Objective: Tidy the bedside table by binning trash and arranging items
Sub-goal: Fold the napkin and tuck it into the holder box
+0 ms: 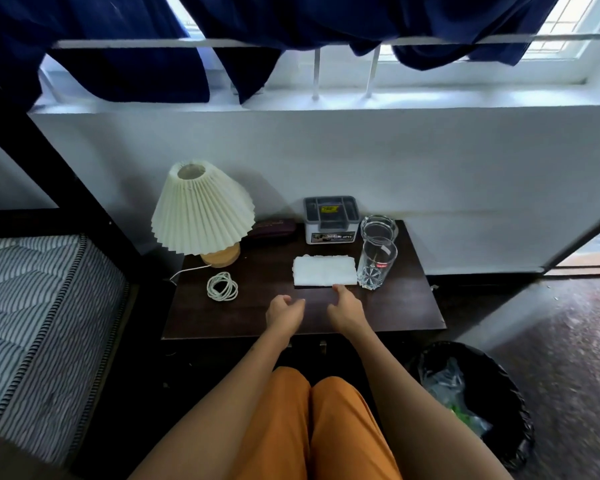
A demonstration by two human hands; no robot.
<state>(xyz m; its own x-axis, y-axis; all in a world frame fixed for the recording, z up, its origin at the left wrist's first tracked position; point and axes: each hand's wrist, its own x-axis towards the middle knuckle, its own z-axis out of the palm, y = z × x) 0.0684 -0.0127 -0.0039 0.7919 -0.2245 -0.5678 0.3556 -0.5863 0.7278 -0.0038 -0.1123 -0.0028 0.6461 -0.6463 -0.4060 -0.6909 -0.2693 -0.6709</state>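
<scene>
A dark wooden bedside table (406,306) carries a folded white cloth (324,270), a tall empty glass (376,263) to its right, a glass jar (379,227) behind that, a grey organiser box (330,219), a dark case (274,227), a pleated lamp (201,209) and a coiled white cord (222,286). My right hand (346,308) hovers at the cloth's front edge, its fingertips touching or nearly touching it. To its left, my left hand (284,313) floats over the bare tabletop with loosely curled fingers, holding nothing.
A black-lined bin (499,382) with plastic trash stands on the floor at the right of my knees. A striped mattress (42,323) and dark bed frame lie to the left. The white wall and a window with blue curtains rise behind the table.
</scene>
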